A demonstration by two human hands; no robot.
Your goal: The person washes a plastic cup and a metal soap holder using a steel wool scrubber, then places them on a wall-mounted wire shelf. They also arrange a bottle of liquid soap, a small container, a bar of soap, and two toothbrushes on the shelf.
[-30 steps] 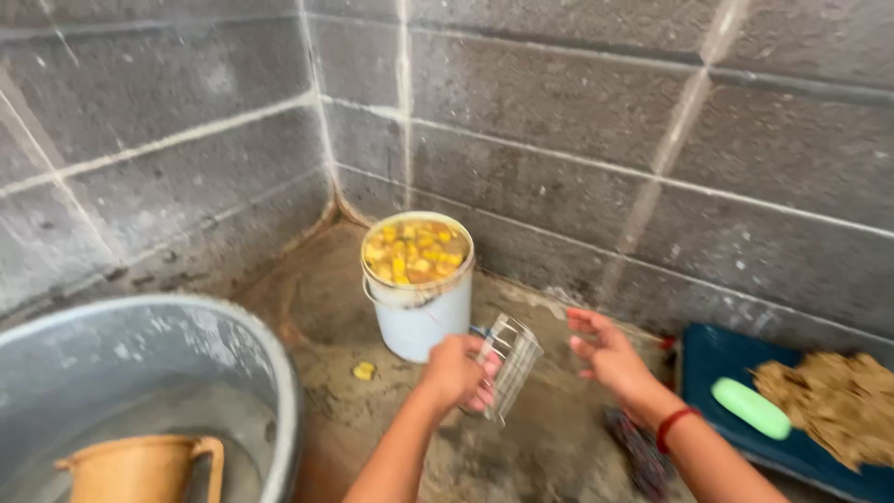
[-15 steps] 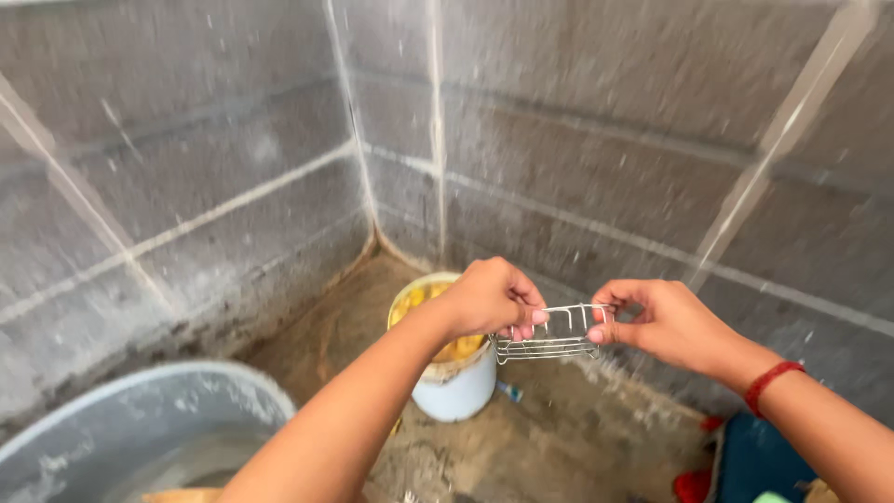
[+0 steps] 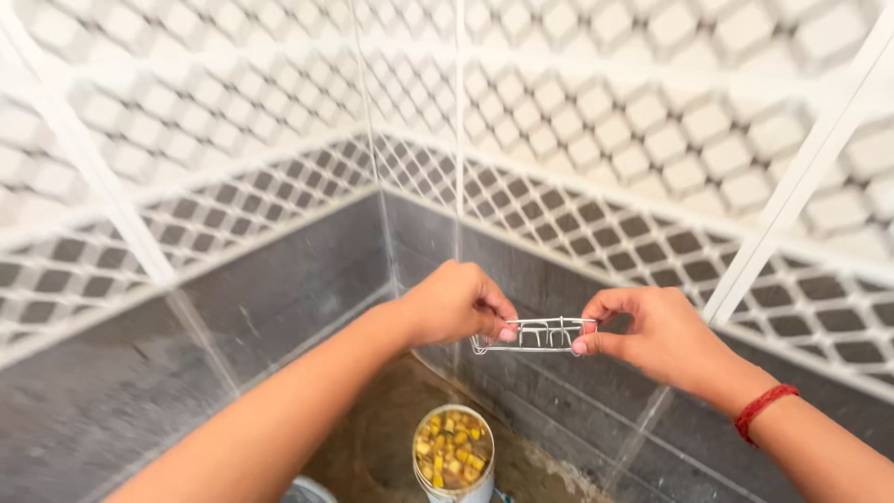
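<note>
Tiled walls [image 3: 652, 140] fill most of the view and meet in a corner behind the rack: white diamond tiles above, a band of grey-and-white diamond tiles lower, plain dark grey tiles at the base. The floor [image 3: 372, 447], brown and stained, lies well below the rack.

Both forearms rise from the lower edge toward the rack. The right wrist carries a red band [image 3: 764, 410], to the right of the rack and below it.

The left hand [image 3: 456, 303] is at the rack's left end, fingers curled shut around the wire there. The right hand [image 3: 656, 335] is at the rack's right end, thumb and fingers pinched on the wire.

A white bucket [image 3: 453, 452] stands on the floor below the rack, slightly to its left. It holds yellow and brown pieces; what they are cannot be told.

The rack [image 3: 535, 335] is a small wire frame of bright metal, held level in the air between the two hands, in front of the dark grey tiles near the corner. It touches nothing but the fingers.
</note>
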